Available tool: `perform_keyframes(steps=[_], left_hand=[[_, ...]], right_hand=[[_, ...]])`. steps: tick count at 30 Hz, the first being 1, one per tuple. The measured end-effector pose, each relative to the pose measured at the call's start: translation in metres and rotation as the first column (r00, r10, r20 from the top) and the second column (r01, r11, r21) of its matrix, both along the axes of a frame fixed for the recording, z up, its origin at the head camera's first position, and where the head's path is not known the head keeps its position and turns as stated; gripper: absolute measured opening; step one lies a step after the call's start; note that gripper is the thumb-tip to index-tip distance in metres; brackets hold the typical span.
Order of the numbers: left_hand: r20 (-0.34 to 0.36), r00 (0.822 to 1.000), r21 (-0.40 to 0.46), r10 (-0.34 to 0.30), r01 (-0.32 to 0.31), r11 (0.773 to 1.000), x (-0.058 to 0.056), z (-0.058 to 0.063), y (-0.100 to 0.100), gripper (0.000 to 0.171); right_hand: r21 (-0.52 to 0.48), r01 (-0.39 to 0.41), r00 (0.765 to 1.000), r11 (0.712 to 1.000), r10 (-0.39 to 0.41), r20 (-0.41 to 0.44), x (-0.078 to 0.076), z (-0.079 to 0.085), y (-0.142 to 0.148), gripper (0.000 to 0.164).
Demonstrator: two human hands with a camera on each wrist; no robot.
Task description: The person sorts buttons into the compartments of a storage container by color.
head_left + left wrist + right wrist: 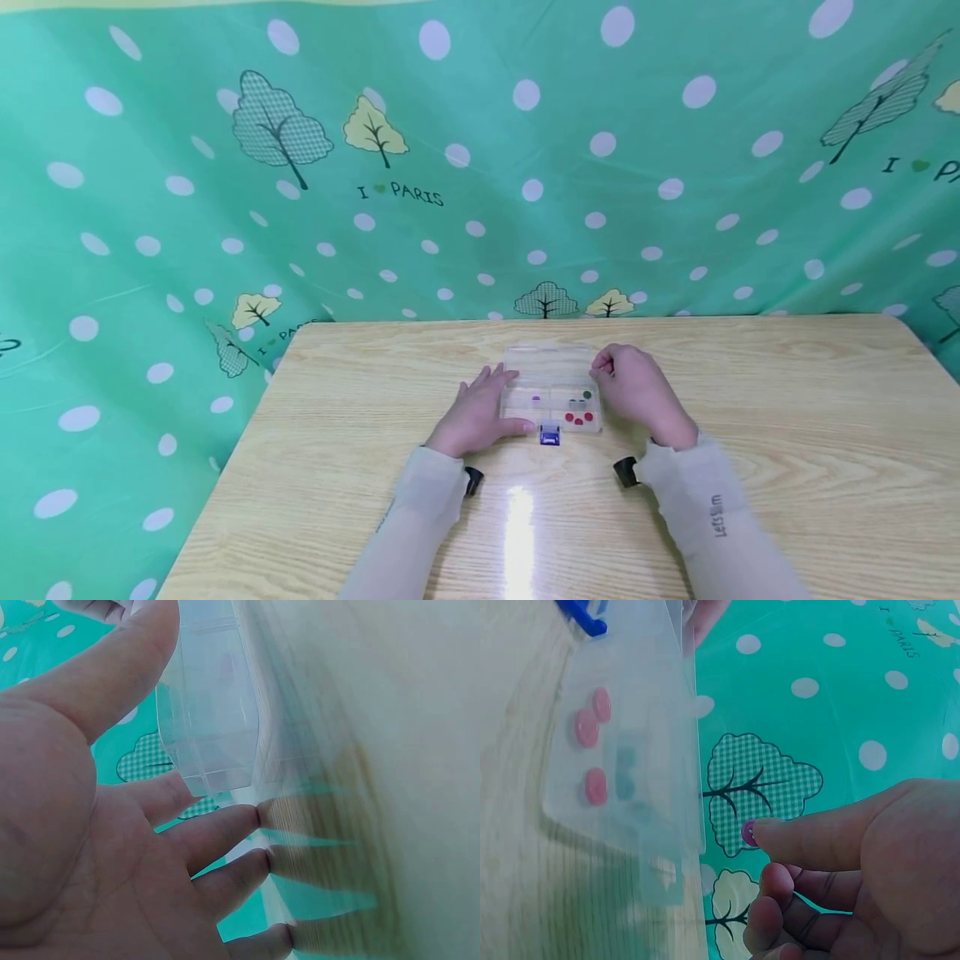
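Observation:
A clear plastic compartment box [525, 412] lies on the table with its lid [551, 363] raised back and a blue latch [550, 435] at the front. Red buttons [586, 728] sit in the near right compartment, green ones [587, 395] in the far right, and a purple one [536, 399] in the far left. My left hand [480, 412] rests along the box's left side, fingers spread and thumb by the front edge. Between thumb and forefinger, my right hand [641, 392] pinches a magenta button [748, 834] beside the box's right side.
The wood-grain table [787, 433] runs out to both sides of the box. Behind it hangs a green dotted cloth [637, 192] with printed trees. Black wrist cameras [626, 472] sit under both sleeves, close above the tabletop.

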State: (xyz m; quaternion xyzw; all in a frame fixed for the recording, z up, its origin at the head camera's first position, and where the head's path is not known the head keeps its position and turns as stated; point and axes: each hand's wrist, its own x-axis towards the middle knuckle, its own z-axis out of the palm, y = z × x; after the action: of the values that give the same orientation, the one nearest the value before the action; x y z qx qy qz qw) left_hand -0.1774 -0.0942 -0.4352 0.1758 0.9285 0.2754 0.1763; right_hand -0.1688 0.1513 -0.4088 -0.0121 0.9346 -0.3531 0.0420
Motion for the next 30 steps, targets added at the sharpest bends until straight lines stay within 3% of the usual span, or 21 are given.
perform_keyframes(steps=[14,30], left_hand=[[-0.019,1.000,-0.005,-0.012,0.012,1.000,-0.001,0.000,0.000,0.088],[-0.019,1.000,-0.003,-0.013,0.013,1.000,-0.001,0.002,0.000,0.089]], right_hand=[[-0.057,-0.007,0.997,0.998,0.011,0.074,0.000,0.000,-0.027,0.008],[-0.040,-0.041,0.998,0.998,0.043,0.050,-0.002,-0.007,-0.049,0.005]])
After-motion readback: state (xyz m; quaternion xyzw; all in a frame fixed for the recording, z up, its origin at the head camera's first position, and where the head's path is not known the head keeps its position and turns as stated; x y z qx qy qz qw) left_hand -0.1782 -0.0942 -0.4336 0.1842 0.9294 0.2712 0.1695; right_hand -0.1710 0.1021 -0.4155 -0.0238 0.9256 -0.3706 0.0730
